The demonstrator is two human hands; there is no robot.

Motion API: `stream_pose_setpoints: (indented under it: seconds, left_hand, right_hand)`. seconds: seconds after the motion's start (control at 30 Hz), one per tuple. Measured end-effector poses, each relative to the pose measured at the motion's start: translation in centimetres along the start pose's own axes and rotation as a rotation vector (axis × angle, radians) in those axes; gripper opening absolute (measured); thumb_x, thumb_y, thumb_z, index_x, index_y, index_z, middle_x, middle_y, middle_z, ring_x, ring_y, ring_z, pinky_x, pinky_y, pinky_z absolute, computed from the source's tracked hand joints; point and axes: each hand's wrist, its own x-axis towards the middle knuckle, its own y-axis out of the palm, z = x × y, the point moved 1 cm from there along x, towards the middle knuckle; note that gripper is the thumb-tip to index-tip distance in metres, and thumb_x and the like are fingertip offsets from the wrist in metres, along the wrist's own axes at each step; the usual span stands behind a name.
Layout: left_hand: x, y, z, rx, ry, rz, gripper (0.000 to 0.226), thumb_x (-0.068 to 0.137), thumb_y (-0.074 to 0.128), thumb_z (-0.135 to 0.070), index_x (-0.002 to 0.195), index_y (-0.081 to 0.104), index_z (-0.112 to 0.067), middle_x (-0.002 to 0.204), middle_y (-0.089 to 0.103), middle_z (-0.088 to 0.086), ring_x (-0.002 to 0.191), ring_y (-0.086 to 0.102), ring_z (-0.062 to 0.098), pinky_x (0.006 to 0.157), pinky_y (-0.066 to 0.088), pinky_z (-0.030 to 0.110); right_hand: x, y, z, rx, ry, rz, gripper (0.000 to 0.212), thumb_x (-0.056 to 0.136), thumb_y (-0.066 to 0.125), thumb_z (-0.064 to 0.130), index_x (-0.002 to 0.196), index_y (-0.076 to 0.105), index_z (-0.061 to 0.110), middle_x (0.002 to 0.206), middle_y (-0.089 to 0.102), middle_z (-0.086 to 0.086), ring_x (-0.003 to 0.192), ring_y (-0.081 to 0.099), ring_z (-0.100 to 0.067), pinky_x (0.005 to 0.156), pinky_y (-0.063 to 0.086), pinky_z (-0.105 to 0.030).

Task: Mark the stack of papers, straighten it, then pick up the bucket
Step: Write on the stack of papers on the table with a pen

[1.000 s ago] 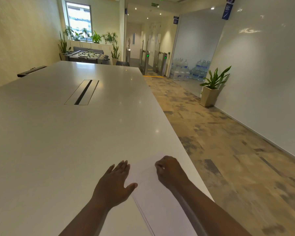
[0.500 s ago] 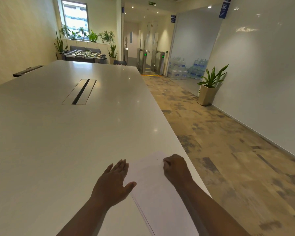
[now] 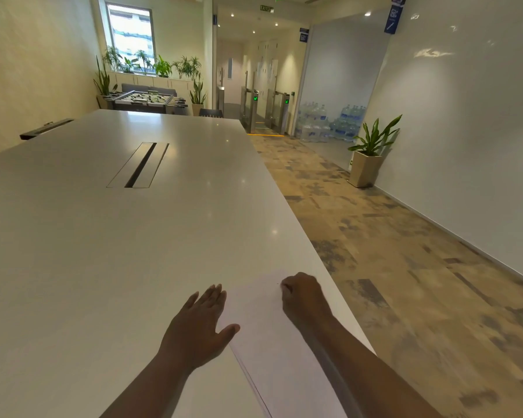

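On the white worktop [image 3: 103, 251] a stack of papers [image 3: 263, 333] is flanked by the flat, released left hand [image 3: 198, 325]; the right hand [image 3: 304, 297] is clenched atop it, contents unseen.

Office: long white conference table [image 3: 103, 236], access turnstiles [image 3: 266, 110], stacked water jugs [image 3: 329, 122], foosball table [image 3: 148, 101].

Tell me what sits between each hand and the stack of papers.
Nothing visible. The right hand, fingers curled, already rests on the stack of papers; whether it grips a pen cannot be told. The left hand lies flat at the stack's left edge on the table.
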Motion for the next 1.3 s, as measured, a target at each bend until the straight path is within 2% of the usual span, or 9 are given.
stream_pose_setpoints:
  seconds: [0.13, 0.27, 0.47, 0.63, 0.77, 0.87, 1.03, 1.2, 1.3]
  left_hand:
    - [0.0, 0.1, 0.0, 0.004, 0.002, -0.004, 0.095, 0.081, 0.011, -0.074, 0.156, 0.016, -0.016, 0.164, 0.007, -0.006, 0.148, -0.002, 0.001, 0.119, -0.008, 0.024]
    - [-0.1, 0.1, 0.1, 0.001, 0.0, -0.004, 0.092, 0.084, 0.015, -0.073, 0.156, 0.017, -0.016, 0.163, 0.009, -0.005, 0.147, -0.002, 0.0, 0.12, -0.006, 0.025]
    - [-0.3, -0.5, -0.1, -0.025, 0.012, 0.015, 0.096, 0.084, 0.025, -0.076, 0.157, 0.013, -0.015, 0.163, 0.003, -0.005, 0.147, -0.005, 0.001, 0.121, -0.004, 0.027]
    - [-0.5, -0.7, -0.2, 0.004, 0.021, 0.052, 0.104, 0.08, 0.026, -0.082, 0.157, 0.004, -0.017, 0.163, -0.007, -0.007, 0.148, -0.011, 0.001, 0.12, -0.008, 0.028]
    - [-0.5, -0.4, 0.0, 0.018, 0.033, 0.067, 0.112, 0.076, 0.028, -0.089, 0.157, 0.002, -0.015, 0.163, -0.008, -0.004, 0.149, -0.012, 0.004, 0.119, -0.009, 0.03]
    - [-0.6, -0.5, -0.1, 0.025, 0.049, 0.071, 0.122, 0.068, 0.014, -0.097, 0.157, 0.002, -0.014, 0.162, -0.009, -0.003, 0.149, -0.012, 0.006, 0.119, -0.009, 0.031]
    - [-0.5, -0.5, -0.1, 0.037, 0.044, 0.067, 0.129, 0.06, 0.004, -0.098, 0.157, 0.0, -0.014, 0.163, -0.01, -0.003, 0.149, -0.012, 0.007, 0.119, -0.008, 0.033]
    - [-0.4, -0.3, 0.0, 0.041, 0.047, 0.059, 0.128, 0.061, 0.003, -0.098, 0.157, 0.0, -0.014, 0.162, -0.011, -0.003, 0.15, -0.012, 0.008, 0.119, -0.008, 0.032]
    - [-0.4, -0.3, -0.1, 0.065, 0.045, 0.065, 0.125, 0.065, 0.006, -0.097, 0.157, 0.0, -0.014, 0.161, -0.013, -0.004, 0.15, -0.012, 0.007, 0.12, -0.007, 0.033]
  right_hand:
    - [-0.9, 1.0, -0.1, 0.083, -0.063, 0.072, 0.027, 0.084, 0.055, 0.008, 0.058, 0.055, 0.008, 0.058, 0.053, -0.009, 0.064, 0.049, -0.015, 0.061, 0.042, -0.037]
    - [0.0, 0.3, -0.2, 0.021, 0.028, -0.007, 0.041, 0.077, 0.052, 0.002, 0.05, 0.025, 0.018, 0.051, 0.028, 0.002, 0.054, 0.036, -0.017, 0.051, 0.025, -0.03]
    - [-2.8, 1.4, 4.6, 0.116, -0.238, 0.155, 0.027, 0.091, 0.052, 0.013, 0.073, 0.07, 0.004, 0.07, 0.066, -0.008, 0.072, 0.056, -0.013, 0.07, 0.046, -0.03]
    - [-1.2, 0.6, 1.4, 0.036, 0.035, -0.014, 0.042, 0.084, 0.052, 0.004, 0.051, 0.03, 0.019, 0.054, 0.035, 0.004, 0.059, 0.043, -0.017, 0.049, 0.024, -0.026]
    - [-3.1, 2.1, 5.5, 0.098, -0.192, 0.145, 0.028, 0.092, 0.051, 0.011, 0.066, 0.063, 0.009, 0.067, 0.061, -0.004, 0.07, 0.053, -0.015, 0.065, 0.037, -0.026]
    - [-2.9, 1.7, 4.8, 0.107, -0.193, 0.142, 0.028, 0.092, 0.054, 0.011, 0.068, 0.067, 0.008, 0.067, 0.063, -0.004, 0.071, 0.054, -0.013, 0.064, 0.036, -0.018]
    - [-0.8, 0.5, 2.4, 0.033, 0.035, -0.02, 0.051, 0.082, 0.052, -0.001, 0.05, 0.021, 0.023, 0.053, 0.026, 0.007, 0.057, 0.037, -0.015, 0.049, 0.016, -0.02]
    - [-3.5, 1.7, 5.1, 0.081, -0.172, 0.148, 0.025, 0.09, 0.054, 0.008, 0.07, 0.069, 0.006, 0.069, 0.063, -0.007, 0.069, 0.057, -0.016, 0.065, 0.043, -0.027]
    - [-1.6, 0.4, 2.1, 0.069, 0.034, 0.063, 0.028, 0.086, 0.054, 0.004, 0.058, 0.058, 0.005, 0.058, 0.055, -0.006, 0.059, 0.054, -0.014, 0.058, 0.045, -0.027]
